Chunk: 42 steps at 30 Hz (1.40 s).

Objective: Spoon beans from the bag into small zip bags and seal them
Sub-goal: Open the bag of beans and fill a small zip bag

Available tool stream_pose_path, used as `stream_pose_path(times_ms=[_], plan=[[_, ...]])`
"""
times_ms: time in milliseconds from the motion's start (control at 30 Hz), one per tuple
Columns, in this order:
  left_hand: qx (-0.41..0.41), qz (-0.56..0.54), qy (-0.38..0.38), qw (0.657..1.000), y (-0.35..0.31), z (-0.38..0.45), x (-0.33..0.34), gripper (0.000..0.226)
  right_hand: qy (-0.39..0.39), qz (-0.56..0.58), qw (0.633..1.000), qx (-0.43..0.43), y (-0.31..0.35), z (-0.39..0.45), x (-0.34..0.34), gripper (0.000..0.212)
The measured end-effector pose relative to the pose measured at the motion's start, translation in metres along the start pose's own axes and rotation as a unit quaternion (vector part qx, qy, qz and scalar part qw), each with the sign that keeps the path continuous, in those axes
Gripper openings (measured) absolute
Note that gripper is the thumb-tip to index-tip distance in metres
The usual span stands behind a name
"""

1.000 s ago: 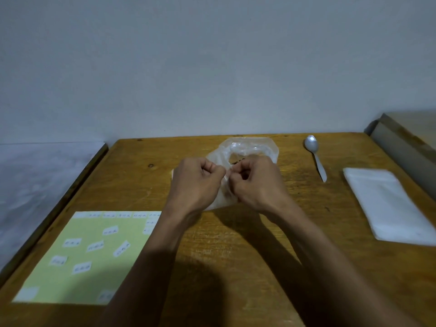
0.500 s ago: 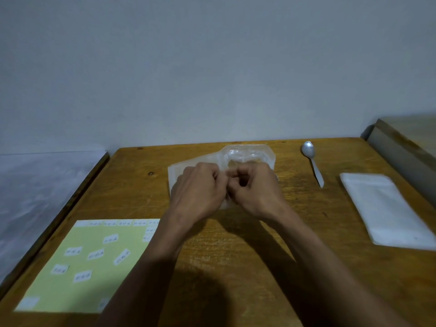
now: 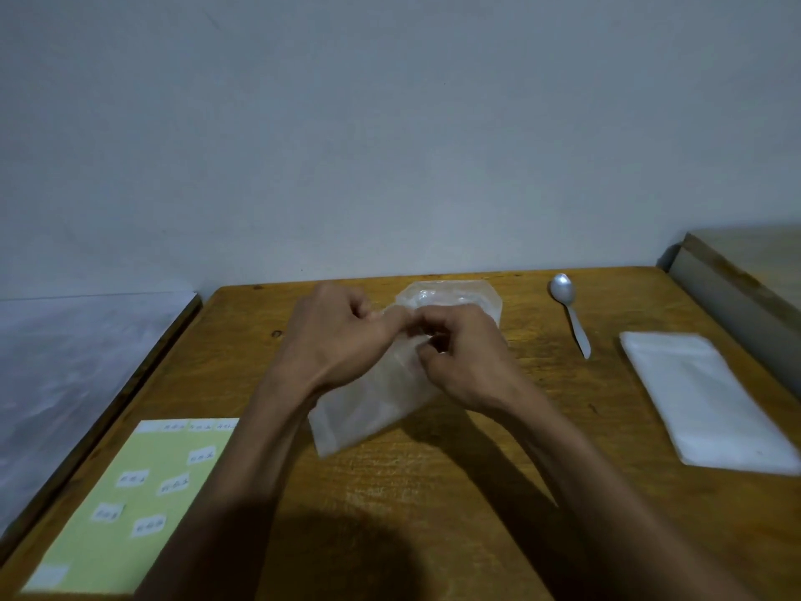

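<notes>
Zip bag (image 3: 368,405) lifted, mouth hidden by hands

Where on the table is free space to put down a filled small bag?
Bare wood lies between the spoon and the stack of zip bags, and along the near edge of the table between the green label sheet and that stack, though the forearms cross it. The middle is crowded: both hands grip a small zip bag before the bean bag.

Bare wooden table (image 3: 433,514) near the front edge, spoon (image 3: 568,308) and stacked zip bags (image 3: 702,401) right, label sheet (image 3: 112,514) left
</notes>
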State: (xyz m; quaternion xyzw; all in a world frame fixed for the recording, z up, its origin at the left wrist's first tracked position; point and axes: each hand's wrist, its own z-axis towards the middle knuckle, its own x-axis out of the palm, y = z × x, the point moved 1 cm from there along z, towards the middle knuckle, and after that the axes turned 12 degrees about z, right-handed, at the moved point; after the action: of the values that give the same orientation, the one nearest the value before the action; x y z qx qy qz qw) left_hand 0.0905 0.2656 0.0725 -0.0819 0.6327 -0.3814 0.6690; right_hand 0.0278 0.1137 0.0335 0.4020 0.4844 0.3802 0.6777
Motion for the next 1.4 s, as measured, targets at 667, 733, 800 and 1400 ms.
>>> stream_pose_path(times_ms=[667,733,800,1400], plan=[[0.127,0.171,0.141,0.967,0.027,0.001,0.028,0.110,-0.110,0.087,0.988,0.064,-0.013,0.004,-0.029,0.011],[0.104,0.147,0.117,0.977,0.028,0.005,0.031,0.108,-0.239,0.014,0.969,0.059,-0.020,0.011,-0.055,0.005],[0.089,0.152,0.097,0.979,0.029,0.008,0.037,0.108,-0.317,-0.102,0.936,0.114,-0.041,0.018,-0.084,0.009],[0.064,0.112,0.134,0.983,0.027,0.017,0.057,0.117,-0.424,0.020,0.900,0.096,-0.069,0.017,-0.121,0.013]])
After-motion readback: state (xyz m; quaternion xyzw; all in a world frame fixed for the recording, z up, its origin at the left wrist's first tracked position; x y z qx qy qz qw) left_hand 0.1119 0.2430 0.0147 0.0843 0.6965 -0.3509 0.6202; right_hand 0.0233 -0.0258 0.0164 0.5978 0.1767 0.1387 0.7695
